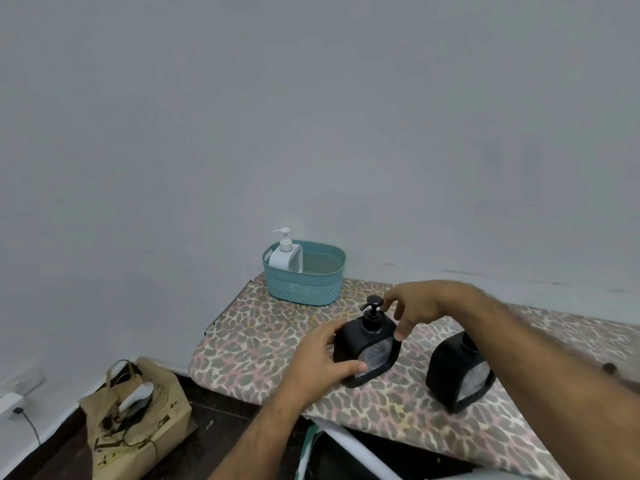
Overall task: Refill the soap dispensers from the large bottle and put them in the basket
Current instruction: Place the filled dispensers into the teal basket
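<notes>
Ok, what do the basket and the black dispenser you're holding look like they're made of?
The basket looks like moulded teal plastic: a stiff perforated weave pattern with a smooth rim and a cut-out handle. The black dispenser seems to be matte hard plastic, showing little glare, with a greyish front panel, perhaps a sponge recess; its material can't be told. Both hands hold it.

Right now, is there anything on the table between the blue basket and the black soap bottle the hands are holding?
No. In the head view, only bare leopard-print cover lies between the basket and the held black dispenser.
</notes>
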`<state>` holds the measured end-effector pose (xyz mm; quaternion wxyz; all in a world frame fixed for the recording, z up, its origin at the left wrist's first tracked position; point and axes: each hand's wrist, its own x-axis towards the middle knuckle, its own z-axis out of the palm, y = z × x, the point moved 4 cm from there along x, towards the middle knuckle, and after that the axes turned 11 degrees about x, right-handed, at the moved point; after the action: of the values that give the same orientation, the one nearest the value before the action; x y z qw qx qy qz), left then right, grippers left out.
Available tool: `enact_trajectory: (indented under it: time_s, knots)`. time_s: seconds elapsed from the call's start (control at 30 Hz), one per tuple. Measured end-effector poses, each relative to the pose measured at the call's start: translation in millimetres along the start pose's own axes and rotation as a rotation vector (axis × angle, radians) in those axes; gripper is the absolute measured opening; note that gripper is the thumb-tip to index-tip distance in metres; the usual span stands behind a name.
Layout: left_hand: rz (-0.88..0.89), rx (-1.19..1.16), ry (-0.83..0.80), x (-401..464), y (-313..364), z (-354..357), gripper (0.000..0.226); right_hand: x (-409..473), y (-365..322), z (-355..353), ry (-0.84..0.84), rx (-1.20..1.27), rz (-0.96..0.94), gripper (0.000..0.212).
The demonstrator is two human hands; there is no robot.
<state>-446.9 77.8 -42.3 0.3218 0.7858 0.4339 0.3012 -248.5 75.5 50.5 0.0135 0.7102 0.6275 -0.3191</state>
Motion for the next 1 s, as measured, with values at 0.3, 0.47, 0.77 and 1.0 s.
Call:
enact_trajectory:
  time_s: [0.3, 0.47, 0.77, 1.0]
  knots:
    - [-0.023, -0.064, 0.064, -6, 2, 1, 0.053, 2, 3, 14, 0.078, 0.062, -0.082, 0.065]
    - [-0.025, -0.052, 0.107, -6, 5, 0, 0.051, -1, 5, 11, 0.112, 0.116, -0.130, 0.063]
    - [-0.016, -0.008, 0.307, 35, 30, -49, 0.056, 13, -17, -33, 0.338, 0.436, -0.298, 0.044]
    - [0.062, 0.018, 0.450, 90, 48, -100, 0.051, 44, -57, -81, 0.488, 0.615, -0.445, 0.037]
